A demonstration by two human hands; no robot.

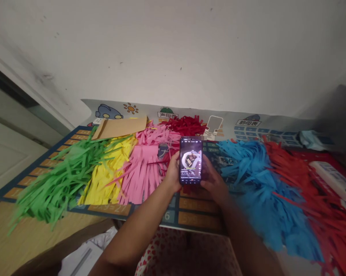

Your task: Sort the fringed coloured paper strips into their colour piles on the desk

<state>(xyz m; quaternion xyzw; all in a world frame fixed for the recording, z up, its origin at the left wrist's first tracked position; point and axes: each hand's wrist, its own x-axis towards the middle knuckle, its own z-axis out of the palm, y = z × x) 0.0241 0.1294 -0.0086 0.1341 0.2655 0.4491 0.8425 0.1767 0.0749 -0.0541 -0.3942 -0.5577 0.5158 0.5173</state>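
A lit smartphone (191,161) is held upright over the middle of the table, its screen facing me with a video-like picture on it. My left hand (173,173) grips its left edge, and my right hand (214,180) grips the right edge with the thumb at the lower corner. The fingers behind the phone are hidden. Left of the phone lie pink paper fringe (141,172), yellow fringe (104,184) and green fringe (60,180). Dark red fringe (186,125) sits behind it. To the right are blue fringe (276,199) and red fringe (319,203).
A brown paper envelope (119,127) lies on the fringes at the back left. Near the wall stands a white phone stand (213,126). A white packet (333,178) rests at the far right. Below the front edge, a bag (83,257) holds white items. The table mat (167,216) is printed with sums.
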